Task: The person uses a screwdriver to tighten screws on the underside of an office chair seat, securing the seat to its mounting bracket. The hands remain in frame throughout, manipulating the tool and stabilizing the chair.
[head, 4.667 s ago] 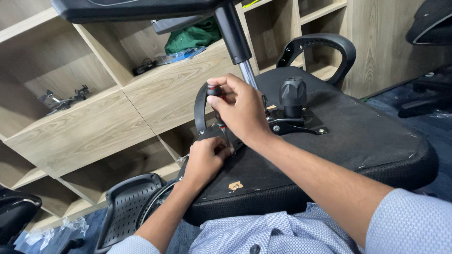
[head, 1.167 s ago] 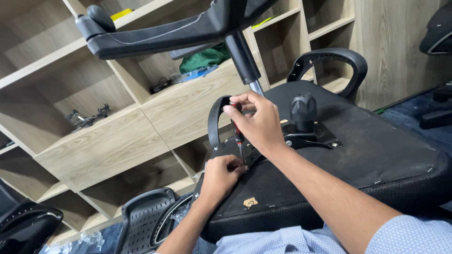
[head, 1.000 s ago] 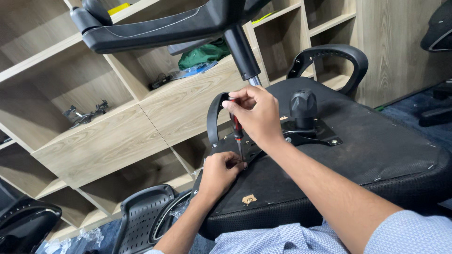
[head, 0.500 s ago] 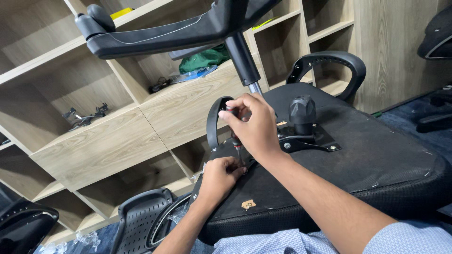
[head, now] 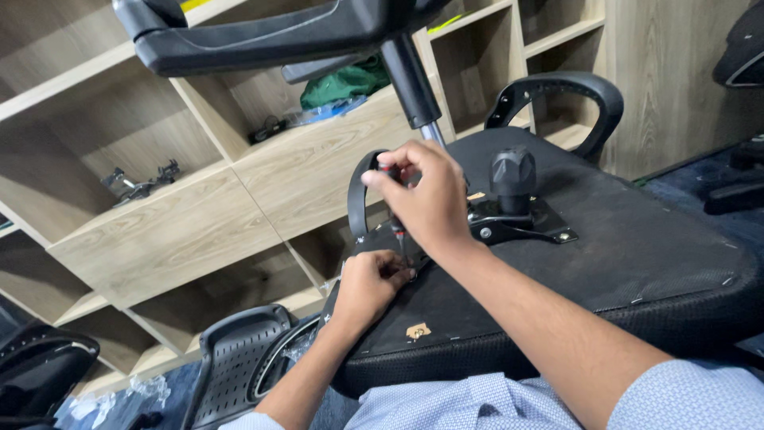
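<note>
Landmark: the upturned chair seat (head: 621, 239), black, underside up, filling the middle and right of the view
Right hand (head: 426, 199): above the seat's left part, fingers curled shut around the top of a screwdriver (head: 395, 227) with a red and black handle
Screwdriver: stands nearly upright, tip down at the seat's left edge, where the armrest bracket (head: 360, 209) meets the seat; the tip itself is hidden by fingers
Left hand (head: 368, 285): lower on the seat's left edge, fingers pinched close around the screwdriver's lower shaft; whether it grips a screw cannot be told
Armrest bracket: a black curved loop rising from the seat's left edge, just behind the right hand
Far armrest (head: 557, 99): a second black loop at the seat's back edge, well apart from both hands
Seat mechanism (head: 513, 203): a black knob on a metal plate near the seat's middle, just right of the right hand
Gas column (head: 410, 76): rises from the seat behind the right hand up to the chair base (head: 270, 36), which spans overhead
Open room: the seat's right half lies bare; to the seat's left there is a gap before the wooden shelves (head: 159, 231)
Below the seat's left edge: a black plastic chair back (head: 231, 366) lies on the floor, near the left forearm
Front edge: the seat's padded rim is close to the person's light blue shirt (head: 446, 402)
</note>
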